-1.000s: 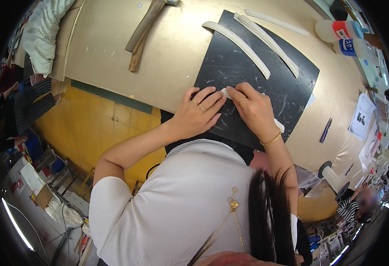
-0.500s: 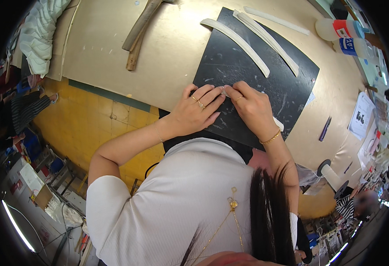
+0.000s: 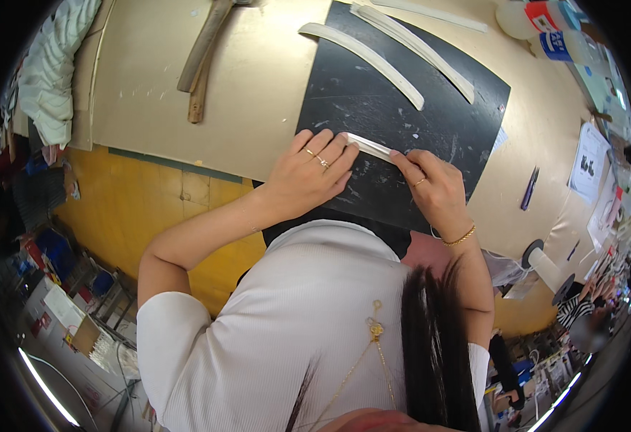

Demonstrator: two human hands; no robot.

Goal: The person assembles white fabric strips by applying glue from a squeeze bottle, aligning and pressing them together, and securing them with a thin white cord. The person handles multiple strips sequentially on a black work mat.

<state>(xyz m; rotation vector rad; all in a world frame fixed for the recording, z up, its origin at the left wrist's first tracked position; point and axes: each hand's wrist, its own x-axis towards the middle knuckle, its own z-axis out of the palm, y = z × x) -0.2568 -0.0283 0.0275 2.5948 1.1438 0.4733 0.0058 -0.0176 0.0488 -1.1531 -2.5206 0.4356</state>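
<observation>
A narrow white strip (image 3: 371, 147) stretches between my hands above the near part of a black mat (image 3: 333, 93). At its left end, the fingertips of my left hand (image 3: 319, 167) are closed on it. Thumb and fingers of my right hand (image 3: 434, 184) pinch the other end, with part of the strip hidden behind them. Farther up on the mat lies a curved off-white strip (image 3: 369, 57). To its right, a bundle of similar strips (image 3: 420, 54) lies at a slant.
Two wooden-handled tools (image 3: 202, 68) lie on the table's left side. Bottles (image 3: 560, 45) stand at the far right, above printed sheets (image 3: 589, 162) and a dark pen (image 3: 529, 189). A spool (image 3: 547, 270) sits by the right edge. White fabric (image 3: 53, 93) hangs at far left.
My hands have moved apart, the right one going right and slightly down. More of the white strip now shows between them. The table has shifted slightly up and left in view.
</observation>
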